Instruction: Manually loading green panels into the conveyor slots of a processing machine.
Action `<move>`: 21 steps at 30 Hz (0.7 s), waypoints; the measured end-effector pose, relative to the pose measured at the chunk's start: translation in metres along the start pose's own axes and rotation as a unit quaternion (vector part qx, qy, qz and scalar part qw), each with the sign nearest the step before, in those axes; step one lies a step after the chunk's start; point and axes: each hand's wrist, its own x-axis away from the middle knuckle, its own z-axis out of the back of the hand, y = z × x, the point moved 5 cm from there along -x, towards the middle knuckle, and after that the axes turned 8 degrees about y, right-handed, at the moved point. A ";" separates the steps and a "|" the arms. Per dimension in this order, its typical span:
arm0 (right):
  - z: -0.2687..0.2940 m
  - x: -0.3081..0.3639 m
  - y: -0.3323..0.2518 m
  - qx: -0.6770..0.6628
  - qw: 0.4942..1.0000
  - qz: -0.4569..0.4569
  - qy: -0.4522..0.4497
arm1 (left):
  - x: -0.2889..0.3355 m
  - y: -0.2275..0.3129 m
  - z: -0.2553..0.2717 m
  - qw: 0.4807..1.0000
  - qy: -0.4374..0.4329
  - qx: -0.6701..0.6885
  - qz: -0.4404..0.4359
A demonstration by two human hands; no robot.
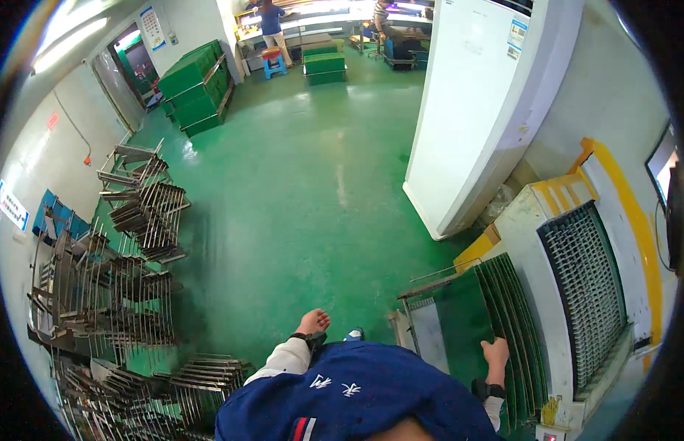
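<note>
My right hand point(495, 353) is at the edge of a thin green panel point(459, 316), its fingers closed over the edge. That panel is the leftmost of several upright ones standing side by side in a metal rack point(437, 282) at my right. In front of my body hangs my left hand point(313, 321), its fingers curled in and nothing visible in them. Both wrists wear dark bands below the pale sleeves. The lower part of the panels and my right fingertips are partly hidden.
Right of the rack stands a machine with a mesh bed point(584, 287), and beyond it a tall white cabinet point(467, 110). Metal racks point(147, 213) line the left side. Green stacked crates point(198, 88) stand farther back. Two people point(272, 22) are at lit benches.
</note>
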 end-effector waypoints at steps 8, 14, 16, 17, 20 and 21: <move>0.016 0.009 -0.013 0.002 0.999 -0.005 -0.043 | 0.004 -0.011 -0.009 0.998 0.062 -0.025 0.015; 0.018 0.005 -0.014 0.013 1.000 0.004 -0.012 | -0.004 -0.016 -0.011 0.999 0.039 -0.021 0.007; 0.016 0.002 -0.013 0.012 1.000 -0.004 -0.027 | 0.002 -0.017 -0.018 0.998 0.047 -0.029 0.005; 0.015 0.001 -0.011 0.010 0.999 -0.011 -0.041 | 0.002 -0.017 -0.020 0.998 0.054 -0.037 0.002; 0.003 -0.008 0.002 0.025 0.999 0.021 -0.010 | 0.005 -0.017 -0.021 0.999 0.044 -0.031 0.006; -0.001 -0.010 0.004 0.026 0.999 0.023 -0.010 | 0.005 -0.017 -0.021 0.999 0.043 -0.029 0.006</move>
